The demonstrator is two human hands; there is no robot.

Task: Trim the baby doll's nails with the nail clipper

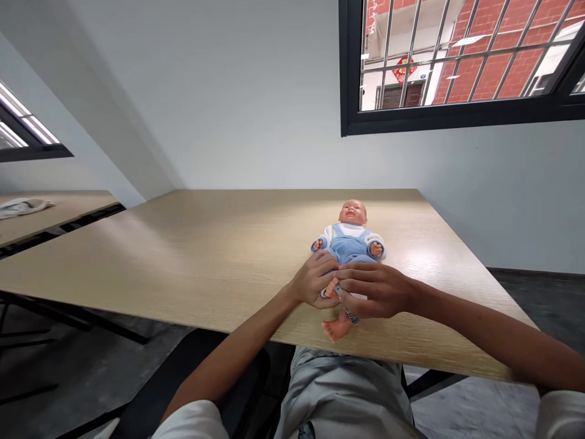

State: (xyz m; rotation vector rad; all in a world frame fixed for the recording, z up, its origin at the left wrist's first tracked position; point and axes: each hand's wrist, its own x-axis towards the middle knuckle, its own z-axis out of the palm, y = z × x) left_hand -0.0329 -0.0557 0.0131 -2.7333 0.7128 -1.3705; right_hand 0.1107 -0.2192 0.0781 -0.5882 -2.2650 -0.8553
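Observation:
A baby doll [350, 247] in blue overalls and a white top lies on its back on the table, its head away from me. My left hand [316, 279] is closed around one of its feet [331, 288], toes showing between my hands. Pinched in the fingers of my right hand [377, 290] is a small silver nail clipper [351, 317]; its near end touches or almost touches those toes. The doll's other foot [337, 328] lies bare on the tabletop, nearer to me. Both hands partly hide the doll's legs.
The wooden table [219, 244] reaches the wall at the back, and its front edge is close to my lap. A black chair [201, 378] stands at the left below it. Another table [86, 204] with a pale cloth [25, 207] is at far left.

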